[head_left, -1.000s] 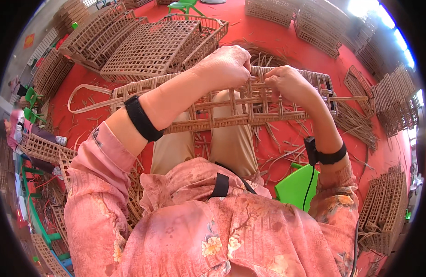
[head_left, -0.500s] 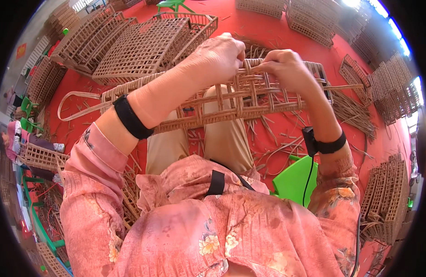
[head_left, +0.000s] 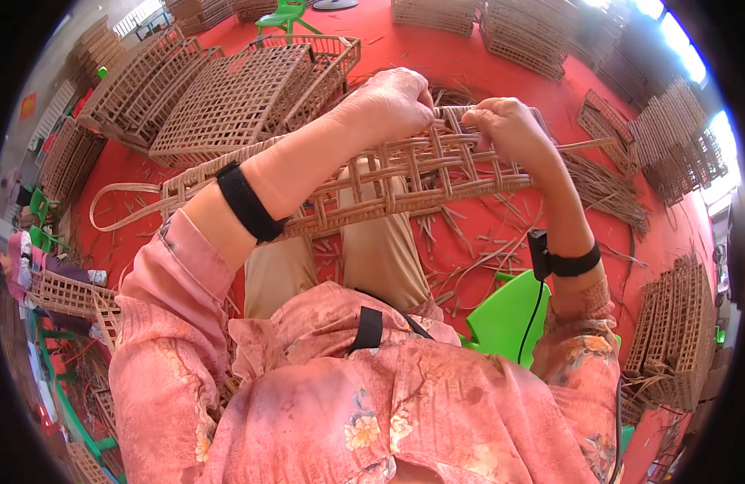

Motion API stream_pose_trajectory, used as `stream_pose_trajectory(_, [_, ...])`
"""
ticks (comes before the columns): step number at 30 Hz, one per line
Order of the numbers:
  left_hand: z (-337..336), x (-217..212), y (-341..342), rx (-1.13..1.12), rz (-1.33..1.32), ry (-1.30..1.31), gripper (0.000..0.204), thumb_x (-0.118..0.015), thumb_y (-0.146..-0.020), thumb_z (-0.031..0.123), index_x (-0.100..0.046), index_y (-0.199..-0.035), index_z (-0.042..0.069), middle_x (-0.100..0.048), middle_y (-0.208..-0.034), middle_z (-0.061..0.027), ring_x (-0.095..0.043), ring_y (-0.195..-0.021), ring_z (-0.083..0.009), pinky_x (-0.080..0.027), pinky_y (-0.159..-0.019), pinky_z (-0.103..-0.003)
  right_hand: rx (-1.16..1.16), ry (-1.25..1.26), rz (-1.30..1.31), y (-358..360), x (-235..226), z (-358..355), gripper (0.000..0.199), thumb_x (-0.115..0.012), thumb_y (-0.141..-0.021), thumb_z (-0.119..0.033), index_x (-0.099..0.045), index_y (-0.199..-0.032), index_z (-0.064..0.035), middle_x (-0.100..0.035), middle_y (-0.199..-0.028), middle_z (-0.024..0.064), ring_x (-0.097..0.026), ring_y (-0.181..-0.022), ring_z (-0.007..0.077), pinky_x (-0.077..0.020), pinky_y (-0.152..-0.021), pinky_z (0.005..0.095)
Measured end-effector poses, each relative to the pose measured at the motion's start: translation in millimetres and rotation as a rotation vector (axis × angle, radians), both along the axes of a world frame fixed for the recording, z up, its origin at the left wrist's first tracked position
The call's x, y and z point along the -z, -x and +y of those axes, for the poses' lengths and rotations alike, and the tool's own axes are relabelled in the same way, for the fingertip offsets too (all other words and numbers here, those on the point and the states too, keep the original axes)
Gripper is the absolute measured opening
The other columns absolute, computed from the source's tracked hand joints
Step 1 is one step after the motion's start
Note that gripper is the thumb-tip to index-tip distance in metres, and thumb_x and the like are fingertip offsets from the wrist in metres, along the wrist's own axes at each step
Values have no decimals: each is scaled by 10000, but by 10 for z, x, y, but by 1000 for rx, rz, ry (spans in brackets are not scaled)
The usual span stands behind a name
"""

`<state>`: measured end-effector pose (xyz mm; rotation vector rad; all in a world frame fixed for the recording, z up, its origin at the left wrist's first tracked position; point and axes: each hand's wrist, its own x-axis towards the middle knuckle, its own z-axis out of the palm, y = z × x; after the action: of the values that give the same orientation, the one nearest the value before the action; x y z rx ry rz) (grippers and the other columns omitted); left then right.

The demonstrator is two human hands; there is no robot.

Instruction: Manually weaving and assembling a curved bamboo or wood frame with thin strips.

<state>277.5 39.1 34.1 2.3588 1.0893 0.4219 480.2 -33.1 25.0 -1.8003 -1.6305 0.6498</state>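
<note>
A brown wicker basket [head_left: 397, 202] with an open lattice side lies across my knees, slightly tilted. My left hand [head_left: 393, 103] is closed at its upper rim, the fingers bent down and partly hidden behind the hand. Close by on the right, my right hand [head_left: 510, 129] pinches at the same rim with thumb and forefinger. Whether a loose strip is between the fingers is too small to tell. A loop of pale cane [head_left: 106, 206] sticks out past the basket's left end, and a strip [head_left: 586, 145] juts out at the right.
Stacked wicker baskets [head_left: 227, 105] stand ahead on the left, with more stacks [head_left: 671, 339] at the right. Loose cane strips [head_left: 611, 194] litter the red floor [head_left: 437, 60]. A green chair [head_left: 510, 315] is beside me; another person [head_left: 21, 262] sits far left.
My hands have moved slightly apart along the rim. The basket's right end now sits a little higher in view, and the whole scene has shifted slightly left.
</note>
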Motion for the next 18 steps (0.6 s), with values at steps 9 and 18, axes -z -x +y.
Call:
stream_pose_trajectory(9, [-21,-78,-100,-10,88,125,204,-671,-794,148,-753,-971,88,-730,-989,-146,-698,-949,-256,-539,-856,-380,-162,315,77,-72,57,223,255,-560,-925,-229,-667,-884,-2,-643,-594,81,-436,-356,92,-325,-338,256])
stream_pose_trajectory(18, [60,-26,-136,56,76,161,197,-707,-757,125,-688,-916,11,-681,-806,-82,-652,-738,-156,-524,-653,-328,-198,338,172,-112,81,245,226,-560,-926,-209,-654,-881,-8,-631,-567,86,-407,-350,67,-276,-328,241])
